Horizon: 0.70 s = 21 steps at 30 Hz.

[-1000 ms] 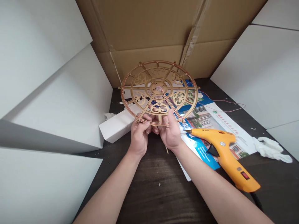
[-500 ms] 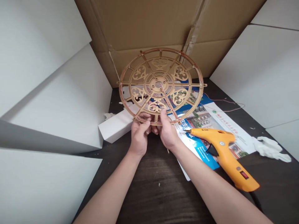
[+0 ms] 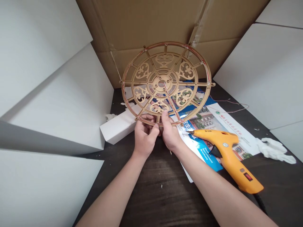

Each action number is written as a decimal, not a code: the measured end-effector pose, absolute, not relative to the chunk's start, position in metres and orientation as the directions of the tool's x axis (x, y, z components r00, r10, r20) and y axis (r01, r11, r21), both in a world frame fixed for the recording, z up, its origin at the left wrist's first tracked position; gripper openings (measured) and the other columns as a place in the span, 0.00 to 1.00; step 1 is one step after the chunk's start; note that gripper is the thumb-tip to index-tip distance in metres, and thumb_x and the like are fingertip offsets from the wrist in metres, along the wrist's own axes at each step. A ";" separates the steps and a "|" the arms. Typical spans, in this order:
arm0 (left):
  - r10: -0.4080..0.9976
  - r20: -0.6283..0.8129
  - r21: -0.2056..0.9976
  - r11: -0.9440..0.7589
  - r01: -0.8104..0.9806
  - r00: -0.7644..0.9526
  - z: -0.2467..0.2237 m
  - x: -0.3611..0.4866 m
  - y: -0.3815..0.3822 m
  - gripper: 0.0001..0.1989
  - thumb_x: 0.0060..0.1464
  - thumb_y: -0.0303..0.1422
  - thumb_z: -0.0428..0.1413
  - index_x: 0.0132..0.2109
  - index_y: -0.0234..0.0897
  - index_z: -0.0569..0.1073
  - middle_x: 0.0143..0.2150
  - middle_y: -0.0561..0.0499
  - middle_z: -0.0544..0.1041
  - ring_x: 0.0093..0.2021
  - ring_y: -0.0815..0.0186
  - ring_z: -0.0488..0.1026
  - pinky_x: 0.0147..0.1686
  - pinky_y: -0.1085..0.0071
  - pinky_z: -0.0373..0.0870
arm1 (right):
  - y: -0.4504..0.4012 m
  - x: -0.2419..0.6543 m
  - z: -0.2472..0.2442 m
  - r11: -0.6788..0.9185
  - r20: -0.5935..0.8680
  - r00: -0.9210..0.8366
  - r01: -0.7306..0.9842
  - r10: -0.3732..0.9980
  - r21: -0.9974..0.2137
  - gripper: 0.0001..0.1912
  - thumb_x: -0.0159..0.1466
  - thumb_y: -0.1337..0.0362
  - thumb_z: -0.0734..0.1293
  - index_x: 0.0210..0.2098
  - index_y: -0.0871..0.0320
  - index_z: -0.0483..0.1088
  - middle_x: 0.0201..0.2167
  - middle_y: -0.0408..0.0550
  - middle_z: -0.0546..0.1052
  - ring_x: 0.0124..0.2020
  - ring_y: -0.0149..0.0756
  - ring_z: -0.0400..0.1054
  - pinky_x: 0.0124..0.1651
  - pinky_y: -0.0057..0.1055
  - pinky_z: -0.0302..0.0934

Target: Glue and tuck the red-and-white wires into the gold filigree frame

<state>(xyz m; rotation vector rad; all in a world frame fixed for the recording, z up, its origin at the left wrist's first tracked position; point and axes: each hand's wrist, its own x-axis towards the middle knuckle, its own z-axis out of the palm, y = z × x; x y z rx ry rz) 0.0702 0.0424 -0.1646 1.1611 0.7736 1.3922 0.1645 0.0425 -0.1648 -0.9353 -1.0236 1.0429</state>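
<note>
A round gold openwork frame [image 3: 163, 84] with scroll ornaments is held up, tilted, above the dark table. Reddish wire runs along its rim and down one spoke from the hub. My left hand [image 3: 145, 136] is closed on the bottom rim, its thumb in front and some fingers hidden behind. Just beside it, my right hand [image 3: 169, 132] grips the same rim, thumb pointing up over the front. A yellow glue gun [image 3: 227, 154] lies to the right, its nozzle near my right hand.
Under the glue gun is a printed brochure [image 3: 239, 129]. A white box [image 3: 118, 129] lies left of the hands. Crumpled tissue [image 3: 276, 150] is at the right. White panels [image 3: 47, 104] and cardboard [image 3: 151, 25] surround the dark table [image 3: 165, 201]. Thin wire loops behind the brochure.
The frame's top has risen and shifted slightly right. My left hand has moved right along the rim, closer to my right hand. The glue gun has stayed in place.
</note>
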 end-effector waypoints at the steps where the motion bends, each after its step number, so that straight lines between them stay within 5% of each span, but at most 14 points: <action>1: 0.971 0.223 0.933 -0.188 -0.307 0.081 -0.165 0.070 0.042 0.15 0.53 0.34 0.63 0.44 0.37 0.66 0.33 0.55 0.70 0.26 0.73 0.67 0.25 0.75 0.70 | 0.043 0.165 -0.165 0.240 0.204 0.169 -0.231 0.964 -0.943 0.29 0.72 0.40 0.56 0.55 0.51 0.76 0.59 0.46 0.75 0.65 0.39 0.66 0.74 0.41 0.50; 13: 0.975 0.216 0.943 -0.194 -0.269 0.052 -0.162 0.070 0.041 0.14 0.51 0.32 0.62 0.41 0.38 0.64 0.29 0.57 0.69 0.24 0.73 0.66 0.24 0.76 0.66 | 0.042 0.165 -0.166 0.277 0.253 0.171 -0.140 0.952 -0.951 0.29 0.72 0.40 0.55 0.58 0.49 0.75 0.60 0.46 0.75 0.69 0.39 0.60 0.76 0.45 0.43; 18: 0.974 0.223 0.941 -0.204 -0.272 0.040 -0.162 0.070 0.041 0.13 0.51 0.31 0.61 0.36 0.38 0.62 0.28 0.57 0.68 0.24 0.73 0.65 0.24 0.75 0.64 | 0.041 0.167 -0.169 0.211 0.186 0.178 -0.129 0.966 -0.969 0.29 0.71 0.39 0.57 0.56 0.49 0.75 0.50 0.49 0.79 0.62 0.45 0.68 0.66 0.48 0.62; 21: 0.964 0.265 0.939 -0.250 -0.236 0.031 -0.163 0.070 0.041 0.12 0.52 0.31 0.61 0.36 0.38 0.63 0.29 0.56 0.67 0.25 0.73 0.65 0.26 0.75 0.65 | 0.041 0.167 -0.167 0.226 0.201 0.177 -0.137 0.963 -0.964 0.29 0.71 0.39 0.56 0.55 0.49 0.75 0.48 0.49 0.79 0.62 0.43 0.67 0.66 0.45 0.63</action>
